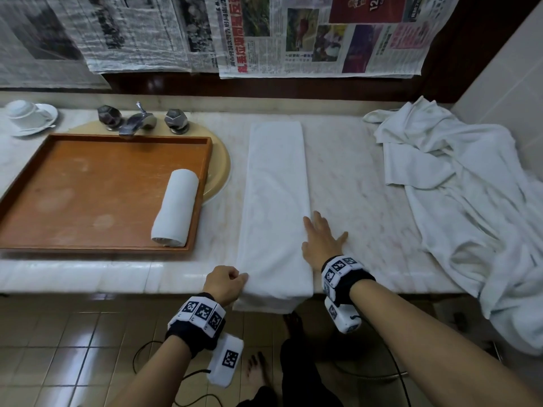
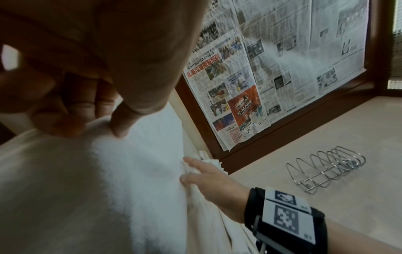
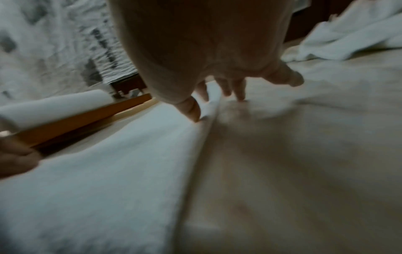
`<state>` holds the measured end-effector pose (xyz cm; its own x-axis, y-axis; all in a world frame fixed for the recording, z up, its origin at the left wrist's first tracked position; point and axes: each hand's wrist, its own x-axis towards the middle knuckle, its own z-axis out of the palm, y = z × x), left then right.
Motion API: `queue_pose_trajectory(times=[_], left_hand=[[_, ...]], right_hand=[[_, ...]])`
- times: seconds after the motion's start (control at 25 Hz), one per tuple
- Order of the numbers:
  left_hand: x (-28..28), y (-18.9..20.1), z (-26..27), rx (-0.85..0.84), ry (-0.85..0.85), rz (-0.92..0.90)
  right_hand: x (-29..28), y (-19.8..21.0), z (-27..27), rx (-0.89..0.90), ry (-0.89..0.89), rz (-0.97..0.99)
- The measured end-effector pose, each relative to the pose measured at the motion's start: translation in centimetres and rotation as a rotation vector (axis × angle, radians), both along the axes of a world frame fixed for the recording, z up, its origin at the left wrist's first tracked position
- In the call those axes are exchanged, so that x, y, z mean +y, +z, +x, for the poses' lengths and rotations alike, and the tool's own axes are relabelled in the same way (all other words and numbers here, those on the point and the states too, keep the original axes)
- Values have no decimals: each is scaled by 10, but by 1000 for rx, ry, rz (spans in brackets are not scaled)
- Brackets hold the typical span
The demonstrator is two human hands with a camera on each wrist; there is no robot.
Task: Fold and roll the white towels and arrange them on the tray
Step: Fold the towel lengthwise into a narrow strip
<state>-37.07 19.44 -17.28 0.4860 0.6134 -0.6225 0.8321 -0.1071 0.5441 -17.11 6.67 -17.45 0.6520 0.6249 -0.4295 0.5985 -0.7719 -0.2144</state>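
A white towel [image 1: 276,189] folded into a long narrow strip lies on the marble counter, its near end hanging over the front edge. My left hand [image 1: 226,284] pinches the strip's near left edge [image 2: 121,130] between thumb and curled fingers. My right hand [image 1: 321,240] lies flat with spread fingers on the strip's right edge [image 3: 208,110] and the counter beside it. A rolled white towel [image 1: 175,208] rests at the right side of the wooden tray [image 1: 88,189]. In the right wrist view that rolled towel [image 3: 54,106] shows at the left above the tray's rim [image 3: 87,118].
A heap of unfolded white towels [image 1: 458,186] covers the counter's right end and hangs over its edge. The tray sits over a sink below a tap [image 1: 138,120]. A cup on a saucer [image 1: 28,114] stands at far left. Newspaper [image 1: 293,33] covers the wall behind.
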Motion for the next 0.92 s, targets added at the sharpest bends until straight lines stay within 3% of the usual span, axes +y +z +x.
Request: queue_pose_trajectory(times=[0.08,0.2,0.28,0.4,0.56,0.76,0.92], left_hand=[[0,0,-1,-4,-1,-9],[2,3,-1,10,2,-32],[2,3,0,14,13,-39],[-3,3,-1,9,13,-21],[-2,2,-2,11,10,-12],[-3,3,-4,-6,20,-19],[-6,4,-6,-35,69,-58]], right_hand=[[25,4,-18,-50,197,92],[63,12,-44,-31,714,81],[79,15,-55,-163,872,42],[89,18,-57,-302,930,32],[98,26,-51,-334,1037,4],[110,31,-41,-400,1034,-118],[119,33,-39,-369,1030,-108]])
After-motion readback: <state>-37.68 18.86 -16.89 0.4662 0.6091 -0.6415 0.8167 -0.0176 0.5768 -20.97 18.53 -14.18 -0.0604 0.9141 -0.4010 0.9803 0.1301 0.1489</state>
